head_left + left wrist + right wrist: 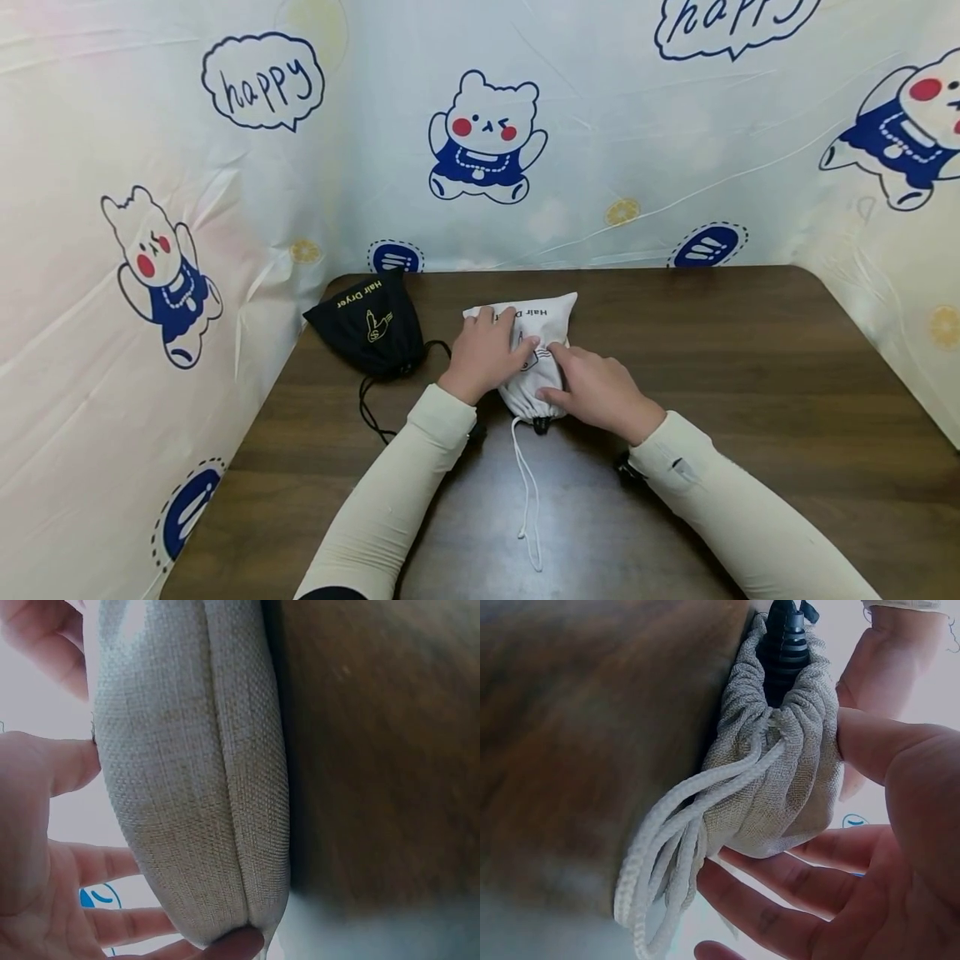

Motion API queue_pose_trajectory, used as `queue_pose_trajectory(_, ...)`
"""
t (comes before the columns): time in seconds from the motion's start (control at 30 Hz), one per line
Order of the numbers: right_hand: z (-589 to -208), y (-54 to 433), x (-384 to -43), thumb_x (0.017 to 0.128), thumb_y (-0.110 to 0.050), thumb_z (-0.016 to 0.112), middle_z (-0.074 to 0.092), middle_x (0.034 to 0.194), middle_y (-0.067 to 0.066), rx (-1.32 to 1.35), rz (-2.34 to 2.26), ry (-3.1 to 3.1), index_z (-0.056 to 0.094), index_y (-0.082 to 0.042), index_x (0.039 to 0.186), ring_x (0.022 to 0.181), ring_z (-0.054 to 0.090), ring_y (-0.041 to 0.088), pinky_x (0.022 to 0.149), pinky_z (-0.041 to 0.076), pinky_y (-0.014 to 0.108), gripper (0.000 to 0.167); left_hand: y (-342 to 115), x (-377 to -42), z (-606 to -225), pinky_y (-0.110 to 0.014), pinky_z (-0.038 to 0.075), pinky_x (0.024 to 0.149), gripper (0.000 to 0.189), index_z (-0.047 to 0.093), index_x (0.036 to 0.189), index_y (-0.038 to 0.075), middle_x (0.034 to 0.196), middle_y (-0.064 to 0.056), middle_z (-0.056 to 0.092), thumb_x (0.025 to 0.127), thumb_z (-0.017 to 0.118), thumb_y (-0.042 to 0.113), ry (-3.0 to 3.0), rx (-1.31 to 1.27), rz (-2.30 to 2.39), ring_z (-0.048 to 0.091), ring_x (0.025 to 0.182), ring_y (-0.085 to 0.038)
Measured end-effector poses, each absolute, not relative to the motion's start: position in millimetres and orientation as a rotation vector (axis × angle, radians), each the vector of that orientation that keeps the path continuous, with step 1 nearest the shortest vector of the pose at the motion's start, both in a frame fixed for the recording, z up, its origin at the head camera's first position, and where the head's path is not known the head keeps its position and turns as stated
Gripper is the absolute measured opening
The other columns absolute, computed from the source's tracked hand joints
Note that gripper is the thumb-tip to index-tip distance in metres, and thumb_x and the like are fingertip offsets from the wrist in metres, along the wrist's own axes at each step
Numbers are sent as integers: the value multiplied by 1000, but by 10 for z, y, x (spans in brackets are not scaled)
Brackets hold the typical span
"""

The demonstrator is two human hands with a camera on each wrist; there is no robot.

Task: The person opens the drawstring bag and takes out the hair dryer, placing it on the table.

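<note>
A white drawstring pouch (pixel 555 321) with upside-down "Hair Dryer" lettering lies on the table, its gathered mouth towards me. A ribbed black piece (pixel 786 656) like a cord sleeve pokes out of that mouth. The white drawstring (pixel 525 483) trails across the table. My left hand (pixel 486 354) rests on the pouch's left part, fingers spread towards its far edge. My right hand (pixel 603 392) touches its right side, thumb near the mouth and relaxed fingers along the edge. Seen close in the left wrist view, the pouch's woven side (pixel 172 772) bulges and has a seam.
A black drawstring pouch (pixel 375 337) with yellow "Hair Dryer" lettering lies at the table's far left, its black cord (pixel 367 408) loose beside it. The brown wooden table (pixel 720 358) stands against curtains (pixel 600 125) with cartoon bears.
</note>
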State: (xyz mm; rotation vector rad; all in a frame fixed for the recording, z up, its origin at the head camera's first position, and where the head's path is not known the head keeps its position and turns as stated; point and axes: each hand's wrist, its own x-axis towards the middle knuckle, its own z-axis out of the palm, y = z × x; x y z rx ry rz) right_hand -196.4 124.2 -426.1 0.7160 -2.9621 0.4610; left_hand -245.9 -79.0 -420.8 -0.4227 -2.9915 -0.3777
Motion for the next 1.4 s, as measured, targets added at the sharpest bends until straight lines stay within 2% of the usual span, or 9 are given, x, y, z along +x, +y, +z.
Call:
queue_pose_trajectory(0.2, -4235, 1248, -1936, 92, -52, 75, 72, 110, 11, 737, 396, -2936, 57, -9, 139, 93, 73, 29, 71, 56, 51, 67, -781, -2446, -4199, -56, 53, 97, 72, 47, 155, 15, 151, -21, 47, 101, 50, 63, -2992, -430, -377, 54, 126, -46)
queue_pose_trajectory(0.5, -4215, 1292, -1881, 91, -52, 76, 72, 110, 12, 761, 358, -2928, 57, -6, 137, 96, 73, 30, 73, 57, 52, 67, -753, -2410, -4207, -57, 54, 94, 71, 48, 153, 15, 150, -22, 49, 102, 49, 64, -2984, -476, -369, 55, 124, -46)
queue_pose_trajectory(0.83, -4215, 1300, -1866, 90, -51, 77, 71, 104, 12, 757, 351, -2927, 58, -5, 136, 93, 73, 30, 73, 57, 51, 68, -739, -2394, -4206, -56, 53, 97, 73, 47, 155, 14, 152, -22, 47, 102, 48, 64, -2986, -493, -355, 54, 126, -46)
queue_pose_trajectory(1.1, -4225, 1296, -1864, 91, -52, 76, 72, 107, 13, 759, 339, -2930, 58, -5, 138, 94, 73, 30, 73, 57, 51, 69, -745, -2402, -4227, -55, 53, 98, 73, 46, 155, 14, 152, -22, 47, 102, 47, 64, -2981, -503, -357, 54, 126, -46)
queue_pose_trajectory(1.4, -4227, 1308, -1872, 90, -52, 77, 70, 98, 11, 778, 323, -2910, 59, -5, 134, 87, 73, 30, 69, 56, 50, 67, -740, -2395, -4224, -56, 53, 98, 73, 46, 155, 14, 152, -21, 47, 102, 48, 64, -2982, -494, -344, 53, 127, -46)
